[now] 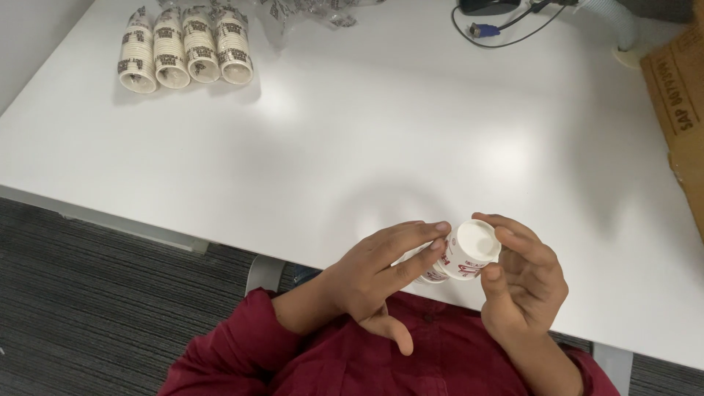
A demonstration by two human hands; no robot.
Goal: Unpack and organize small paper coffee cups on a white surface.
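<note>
Paper cup [463, 257], white with red print, sits tipped on its side between the two hands just above the near edge of the counter [381, 132], its flat white base turned up toward the camera and its mouth pointing down and left. The left hand [381, 275] lies alongside it with its fingers stretched out; their tips rest on the cup's side wall, the grip loose and spread with the thumb hanging free below, touching nothing. The right hand [522, 282] does the holding: its grip is pinched on the cup, thumb under the base rim and fingers curled over the top. To handle it well, a light pinch at the stiff base rim seems wiser than pressure on the thin wall, which would likely dent; whether a second cup is nested inside cannot be told. Reading the rest from the left: four sleeves of stacked cups [185, 50], cream with dark print, lie side by side at the far left corner, well apart from the hands. Crumpled clear wrapping [308, 11] lies just beyond them. Farther right, a black cable with a blue plug [484, 30] trails at the far edge, and a brown cardboard box [678, 95] stands at the right border. The dark red sleeves [242, 345] frame the bottom. Nothing lies between the hands and the sleeves.
</note>
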